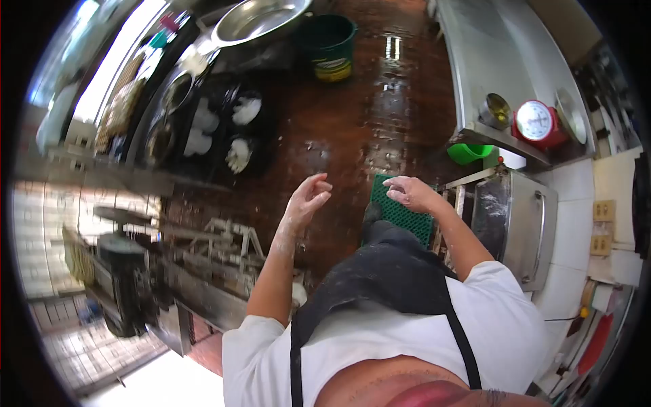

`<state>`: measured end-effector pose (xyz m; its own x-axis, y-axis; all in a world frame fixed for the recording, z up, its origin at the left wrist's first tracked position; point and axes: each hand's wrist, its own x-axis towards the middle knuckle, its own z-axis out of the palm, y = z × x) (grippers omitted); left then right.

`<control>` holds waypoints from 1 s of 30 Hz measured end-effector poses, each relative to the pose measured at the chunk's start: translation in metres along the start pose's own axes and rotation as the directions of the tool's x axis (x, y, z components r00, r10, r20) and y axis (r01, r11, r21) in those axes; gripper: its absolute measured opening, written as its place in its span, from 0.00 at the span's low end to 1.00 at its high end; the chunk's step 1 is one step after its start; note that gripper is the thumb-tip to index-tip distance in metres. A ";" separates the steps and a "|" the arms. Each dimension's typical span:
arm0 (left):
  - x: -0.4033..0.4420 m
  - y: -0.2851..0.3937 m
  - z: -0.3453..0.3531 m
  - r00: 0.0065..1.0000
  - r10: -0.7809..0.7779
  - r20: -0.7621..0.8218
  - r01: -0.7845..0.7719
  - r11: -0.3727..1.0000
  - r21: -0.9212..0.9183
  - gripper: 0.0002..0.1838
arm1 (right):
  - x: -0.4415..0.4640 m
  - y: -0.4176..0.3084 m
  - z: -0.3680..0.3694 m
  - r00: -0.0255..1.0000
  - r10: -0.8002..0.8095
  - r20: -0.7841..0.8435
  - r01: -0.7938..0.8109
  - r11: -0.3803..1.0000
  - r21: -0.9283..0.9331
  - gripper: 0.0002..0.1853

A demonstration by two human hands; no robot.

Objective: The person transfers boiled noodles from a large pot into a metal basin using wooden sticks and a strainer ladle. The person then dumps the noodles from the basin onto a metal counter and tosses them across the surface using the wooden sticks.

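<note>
Both of my hands are held out in front of my dark apron point(373, 271), dusted with a white powder. My left hand point(310, 199) is above the wet brown floor with its fingers loosely bent and the thumb apart; nothing is in it. Over a green perforated mat point(407, 220), my right hand point(411, 194) has loosely curled fingers, also holding nothing that I can see. Neither hand touches an object.
A steel table point(485, 64) at right carries a red scale point(539, 124) and a metal pot point(496, 112); a green container point(469, 153) is below. A dark green bucket point(328, 47), metal basin point(261, 20) and dark tray with white lumps point(245, 110) lie ahead. Machinery point(122, 264) stands left.
</note>
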<state>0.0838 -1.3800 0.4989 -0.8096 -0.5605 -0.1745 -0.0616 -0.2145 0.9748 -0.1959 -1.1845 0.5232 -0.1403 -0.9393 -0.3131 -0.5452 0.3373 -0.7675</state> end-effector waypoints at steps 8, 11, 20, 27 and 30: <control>0.137 -0.009 0.011 0.965 -0.253 -0.069 0.254 0.967 0.009 0.26 | 0.106 0.041 -0.131 0.992 -0.123 -0.021 0.122 0.992 -0.040 0.24; 0.195 0.001 -0.003 0.947 -0.311 -0.082 0.315 0.948 0.050 0.26 | 0.149 0.023 -0.178 0.995 -0.091 0.034 0.089 0.995 0.041 0.24; 0.474 0.045 -0.045 0.975 -0.215 0.052 0.213 0.976 0.045 0.27 | 0.327 0.049 -0.325 0.993 -0.108 -0.048 0.108 0.994 -0.005 0.23; 0.746 0.190 -0.025 0.854 -0.061 0.516 -0.315 0.729 0.608 0.24 | 0.372 0.109 -0.498 0.890 0.205 -0.407 -0.192 0.979 0.074 0.20; 0.874 0.273 -0.064 0.920 0.034 0.390 -0.280 0.754 0.595 0.25 | 0.370 0.168 -0.562 0.758 0.344 -0.554 -0.232 0.936 0.264 0.21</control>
<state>-0.6032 -1.9797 0.6035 -0.9748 -0.2110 -0.0729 -0.1667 0.4709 0.8663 -0.8040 -1.5106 0.5930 -0.7515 -0.6314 -0.1913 -0.2602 0.5501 -0.7935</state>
